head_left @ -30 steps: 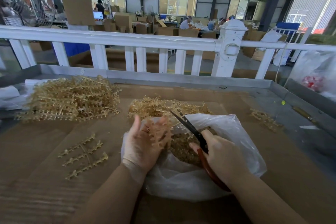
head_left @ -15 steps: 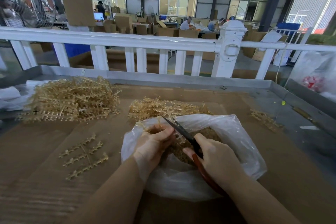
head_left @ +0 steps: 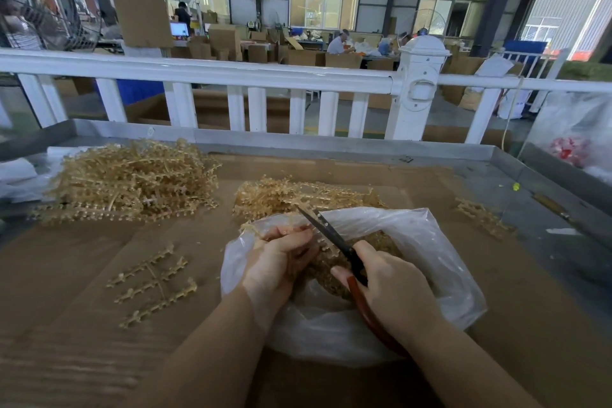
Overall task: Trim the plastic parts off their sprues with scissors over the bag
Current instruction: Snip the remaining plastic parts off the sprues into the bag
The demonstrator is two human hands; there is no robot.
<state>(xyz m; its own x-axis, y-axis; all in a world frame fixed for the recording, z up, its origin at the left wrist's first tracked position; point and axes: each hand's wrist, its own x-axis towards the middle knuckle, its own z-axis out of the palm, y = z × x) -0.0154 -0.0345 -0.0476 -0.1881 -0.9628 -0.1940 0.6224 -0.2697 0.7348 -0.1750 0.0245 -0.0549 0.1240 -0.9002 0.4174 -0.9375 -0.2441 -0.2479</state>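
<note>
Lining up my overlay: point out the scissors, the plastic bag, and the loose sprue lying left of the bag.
scissors (head_left: 331, 235): head view, on the dark blades.
plastic bag (head_left: 440, 262): head view, on its right wall.
loose sprue (head_left: 155, 283): head view, on its central runner.

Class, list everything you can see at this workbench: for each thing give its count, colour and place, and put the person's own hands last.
Plastic bag: one, clear, centre of the bench, holding cut parts.
Scissors: one, dark blades, red handles, over the bag.
Sprue in hand: one, amber, over the bag.
Large sprue pile: one, amber, far left.
Small sprue pile: one, amber, behind the bag.
Loose sprue: one, amber, left of the bag.
Stray sprues: few, amber, far right.
Cardboard sheet: brown, covering the bench.
Railing: one, white, behind the bench.
Left hand: grips the sprue.
Right hand: grips the scissors.
</note>
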